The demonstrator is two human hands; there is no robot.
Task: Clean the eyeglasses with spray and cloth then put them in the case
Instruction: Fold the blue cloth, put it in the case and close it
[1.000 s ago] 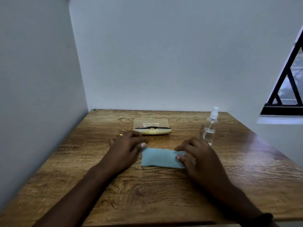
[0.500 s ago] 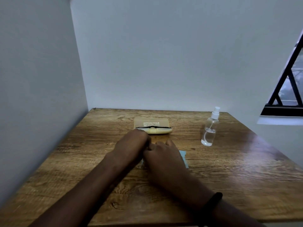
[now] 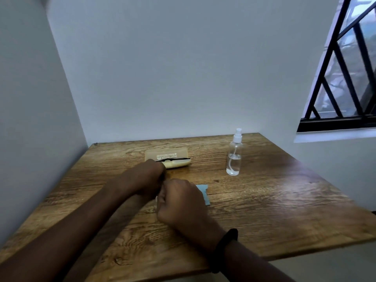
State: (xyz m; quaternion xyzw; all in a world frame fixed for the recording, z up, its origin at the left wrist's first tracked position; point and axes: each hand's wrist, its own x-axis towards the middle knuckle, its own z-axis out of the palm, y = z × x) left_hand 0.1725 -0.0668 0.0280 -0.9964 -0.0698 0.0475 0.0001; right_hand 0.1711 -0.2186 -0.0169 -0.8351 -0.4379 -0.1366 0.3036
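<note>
Eyeglasses (image 3: 173,159) lie folded on the open case (image 3: 166,156), toward the counter's (image 3: 274,200) far edge, long axis parallel to that edge. Left hand (image 3: 145,180), curled, is nearest: its knuckles sit just short of the case's left end. Right hand (image 3: 181,204) is clenched over the blue cloth (image 3: 204,193); whether it grips it cannot be told. Spray bottle (image 3: 234,157) stands upright toward the far right corner, untouched.

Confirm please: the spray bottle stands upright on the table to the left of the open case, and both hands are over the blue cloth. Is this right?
Not quite. In the head view the spray bottle stands upright on the table to the right of the open case, not the left. The rest holds: the left hand and right hand are over the blue cloth.
</note>
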